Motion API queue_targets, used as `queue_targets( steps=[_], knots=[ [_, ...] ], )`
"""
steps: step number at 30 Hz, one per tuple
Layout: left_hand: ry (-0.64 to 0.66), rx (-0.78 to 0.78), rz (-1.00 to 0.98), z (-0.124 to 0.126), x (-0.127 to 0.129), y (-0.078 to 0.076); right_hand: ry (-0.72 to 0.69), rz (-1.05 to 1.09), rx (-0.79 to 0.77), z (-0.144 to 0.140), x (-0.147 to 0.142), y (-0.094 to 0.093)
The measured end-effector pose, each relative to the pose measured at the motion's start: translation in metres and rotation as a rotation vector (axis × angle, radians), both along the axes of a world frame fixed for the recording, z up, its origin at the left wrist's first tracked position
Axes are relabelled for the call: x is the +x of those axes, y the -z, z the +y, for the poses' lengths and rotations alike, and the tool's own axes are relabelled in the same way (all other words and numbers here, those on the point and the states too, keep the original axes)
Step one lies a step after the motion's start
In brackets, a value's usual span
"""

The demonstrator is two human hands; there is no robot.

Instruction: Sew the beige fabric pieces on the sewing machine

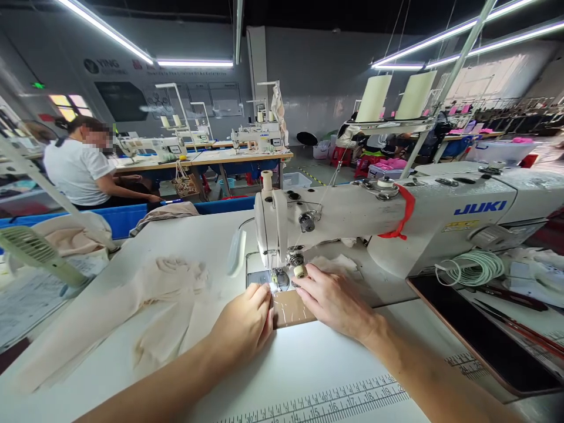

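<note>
My left hand [247, 320] is closed beside the needle area, fingers pressed together at the left edge of a brown plate [293, 309] with bits of white thread on it. Whatever those fingers pinch is hidden. Just right of the needle, my right hand [337, 299] has its thumb and index finger bent close together, against or just beside a small cream knob [300, 271]; anything between them is too small to make out. Both hands are in front of the head of a white JUKI sewing machine [335, 214], whose lamp lights the presser foot [279, 281].
Crumpled cream fabric [171, 299] lies to the left, near a small green fan [42, 255]. On the right are a dark-screened phone or tablet [480, 335], a pale green coil [478, 267] and tweezers [515, 323]. A ruler strip [330, 405] runs along the front. A co-worker [79, 164] sits beyond.
</note>
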State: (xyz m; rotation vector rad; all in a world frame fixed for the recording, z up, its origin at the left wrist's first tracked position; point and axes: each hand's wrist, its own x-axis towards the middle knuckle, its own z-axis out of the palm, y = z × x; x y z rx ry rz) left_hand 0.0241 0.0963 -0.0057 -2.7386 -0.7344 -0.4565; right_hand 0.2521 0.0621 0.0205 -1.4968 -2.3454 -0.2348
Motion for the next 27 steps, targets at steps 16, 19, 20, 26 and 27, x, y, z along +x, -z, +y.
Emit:
queue_targets(
  steps=[16, 19, 20, 26, 27],
  knots=[
    [0.008, 0.027, -0.059, 0.004, 0.004, 0.005, -0.016, 0.117, 0.016, 0.000, 0.001, 0.008],
    [0.028, 0.029, -0.080, 0.005, 0.003, 0.005, 0.000, 0.153, 0.027, 0.001, -0.001, 0.009],
    [0.035, 0.029, -0.091, 0.006, 0.003, 0.005, 0.007, 0.169, 0.036, 0.002, -0.001, 0.010],
    [0.060, 0.025, -0.099, 0.010, 0.002, 0.005, 0.069, 0.388, 0.027, 0.022, -0.004, 0.019],
    [0.057, 0.025, -0.096, 0.010, 0.002, 0.005, 0.083, 0.405, 0.014, 0.026, -0.004, 0.021]
  ],
)
